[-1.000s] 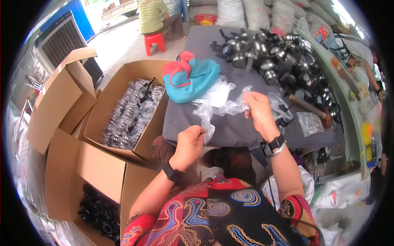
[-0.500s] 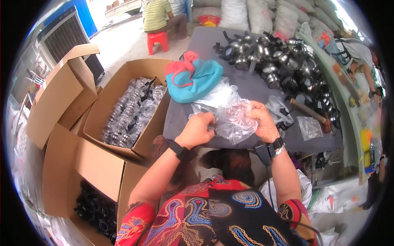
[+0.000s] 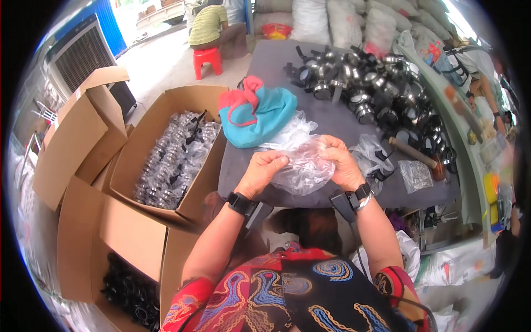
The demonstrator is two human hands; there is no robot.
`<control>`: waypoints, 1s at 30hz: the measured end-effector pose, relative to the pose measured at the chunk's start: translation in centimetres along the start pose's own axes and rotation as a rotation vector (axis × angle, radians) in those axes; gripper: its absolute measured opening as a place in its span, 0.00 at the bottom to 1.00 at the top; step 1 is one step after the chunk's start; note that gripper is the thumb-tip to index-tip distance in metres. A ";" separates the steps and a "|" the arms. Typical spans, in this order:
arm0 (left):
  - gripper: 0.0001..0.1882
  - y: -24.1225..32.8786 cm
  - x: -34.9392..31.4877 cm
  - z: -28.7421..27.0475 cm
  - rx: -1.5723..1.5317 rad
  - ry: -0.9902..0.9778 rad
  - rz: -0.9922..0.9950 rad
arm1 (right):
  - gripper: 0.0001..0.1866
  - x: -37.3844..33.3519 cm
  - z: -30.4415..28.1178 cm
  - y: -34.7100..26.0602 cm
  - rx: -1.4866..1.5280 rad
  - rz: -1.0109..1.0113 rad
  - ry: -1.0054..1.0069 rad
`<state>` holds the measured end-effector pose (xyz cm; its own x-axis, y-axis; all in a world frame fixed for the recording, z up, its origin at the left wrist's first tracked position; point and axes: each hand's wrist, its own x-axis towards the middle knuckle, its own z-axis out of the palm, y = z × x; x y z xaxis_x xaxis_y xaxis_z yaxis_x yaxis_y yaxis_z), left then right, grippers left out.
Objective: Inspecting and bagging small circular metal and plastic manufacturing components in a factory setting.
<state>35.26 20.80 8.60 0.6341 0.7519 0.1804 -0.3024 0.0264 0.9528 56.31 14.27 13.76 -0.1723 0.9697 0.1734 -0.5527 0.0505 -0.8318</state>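
Observation:
A clear plastic bag (image 3: 301, 169) is stretched between my two hands above the near edge of the grey table (image 3: 251, 66). My left hand (image 3: 262, 172) pinches the bag's left edge between thumb and fingers. On the other side, my right hand (image 3: 341, 162) grips its upper right part with the fingers curled. Just behind lie more clear plastic bags (image 3: 293, 130), partly under a turquoise cloth bundle (image 3: 265, 116) with red trim. Beyond my right hand rests a clear bag with a black part (image 3: 371, 156) inside.
Black-and-silver round metal parts (image 3: 381, 83) are heaped at the table's far right. A wooden-handled tool (image 3: 412, 152) and a small filled packet (image 3: 416, 176) lie nearer. Left stand a carton of wrapped parts (image 3: 124, 166) and a carton of black parts (image 3: 105, 206). A person (image 3: 213, 27) sits beyond.
My left hand has moved up and right and now pinches the bag's edge. The bag has spread out wider between my hands. The view has shifted slightly.

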 end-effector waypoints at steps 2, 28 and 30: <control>0.12 -0.9 0.5 -0.3 -0.093 0.013 -0.026 | 0.02 0.1 -0.7 0.1 -0.021 -0.010 -0.013; 0.16 -1.5 1.4 -0.5 -0.465 0.070 0.014 | 0.07 0.8 -2.0 -1.3 -0.185 -0.096 0.395; 0.17 -1.4 1.5 -1.0 -0.450 -0.040 0.046 | 0.07 1.1 -1.6 -1.3 -0.138 -0.161 0.410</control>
<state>35.91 22.52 7.34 0.6373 0.7330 0.2379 -0.6047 0.2842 0.7440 58.13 15.64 14.16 0.2596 0.9598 0.1064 -0.4277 0.2131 -0.8785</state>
